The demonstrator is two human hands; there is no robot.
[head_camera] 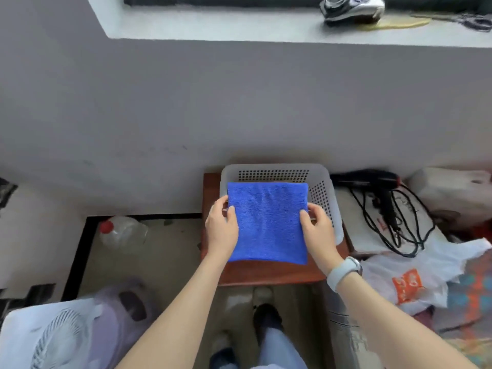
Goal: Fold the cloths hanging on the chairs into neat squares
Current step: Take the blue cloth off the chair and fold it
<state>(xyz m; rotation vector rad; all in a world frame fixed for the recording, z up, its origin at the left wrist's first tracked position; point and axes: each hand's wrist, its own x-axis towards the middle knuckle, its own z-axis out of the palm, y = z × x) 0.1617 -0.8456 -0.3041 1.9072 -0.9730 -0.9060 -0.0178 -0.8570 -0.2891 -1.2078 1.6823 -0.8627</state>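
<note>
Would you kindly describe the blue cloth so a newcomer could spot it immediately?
Find the reddish wooden table against the grey wall; a white perforated basket sits on it. The blue cloth, folded square, is gripped by left hand and right hand: the only vivid blue thing there.

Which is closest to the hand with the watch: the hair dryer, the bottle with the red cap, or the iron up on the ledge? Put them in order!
From the right hand, in the head view:
1. Hair dryer, just to its right, beside the basket.
2. Bottle with the red cap, on the floor far to the left.
3. Iron, up on the ledge at the top.
</note>
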